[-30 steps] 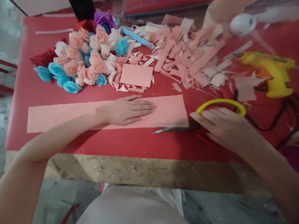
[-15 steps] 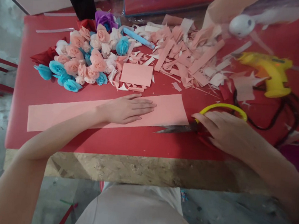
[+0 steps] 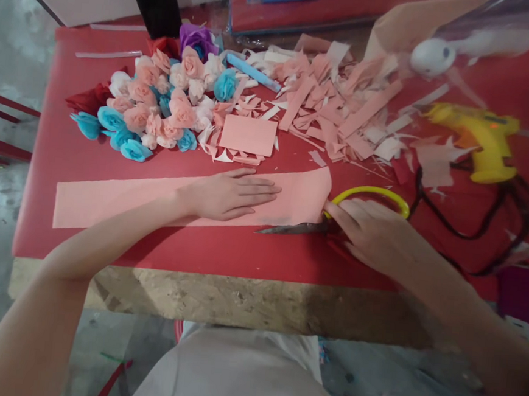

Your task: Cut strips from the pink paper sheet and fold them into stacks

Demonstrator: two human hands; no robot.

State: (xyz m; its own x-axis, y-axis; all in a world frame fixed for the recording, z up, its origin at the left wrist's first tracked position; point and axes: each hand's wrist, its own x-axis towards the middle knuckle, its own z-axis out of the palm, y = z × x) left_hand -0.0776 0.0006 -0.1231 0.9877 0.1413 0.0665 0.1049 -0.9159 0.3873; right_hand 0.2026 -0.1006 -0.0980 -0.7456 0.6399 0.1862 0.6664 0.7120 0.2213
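A long strip of pink paper (image 3: pixel 113 201) lies across the front of the red tabletop. My left hand (image 3: pixel 230 195) rests flat on it, fingers stretched out to the right. My right hand (image 3: pixel 362 233) grips a pair of scissors (image 3: pixel 303 227) with a yellow handle loop. The blades point left along the strip's lower edge, partly beneath the paper. Close to the fingers of my right hand, the strip's right end curls up. Whether the blades are parted is hard to make out.
Paper roses (image 3: pixel 138 115) in pink, blue, white, red and purple crowd the back left. Beside them lie a pink paper square (image 3: pixel 248 136) and a heap of paper scraps (image 3: pixel 331 105). A yellow glue gun (image 3: pixel 489 139) with a black cord lies at the right.
My right hand has moved left with the scissors, bringing them against the strip. The strip's right end, flat before, is now bent up. My left hand stays flat on the paper.
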